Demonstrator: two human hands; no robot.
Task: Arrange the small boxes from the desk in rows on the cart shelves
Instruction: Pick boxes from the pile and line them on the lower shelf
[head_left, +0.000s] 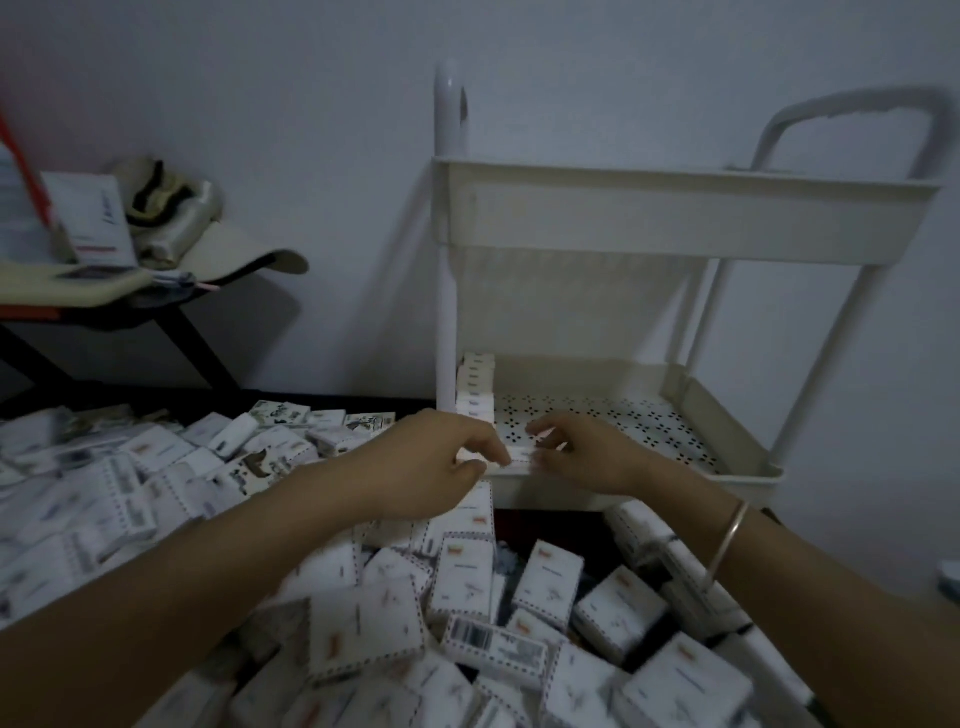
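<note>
Many small white boxes (457, 577) lie in a loose heap across the dark desk in front of me. A white cart (691, 223) stands behind the desk; its lower perforated shelf (623, 415) carries a row of upright small boxes (475, 387) along the left side. Both hands reach to the shelf's front left corner. My left hand (441, 457) and my right hand (582, 452) pinch a small white box (522, 453) between them from either side, at the near end of the row. A bangle circles my right wrist.
The cart's upper tray (675, 208) hangs above the lower shelf, with a handle (841, 119) at the right. A side table (156, 291) at the left carries a cap, a bag and a standing white carton (93, 223). A white wall stands behind.
</note>
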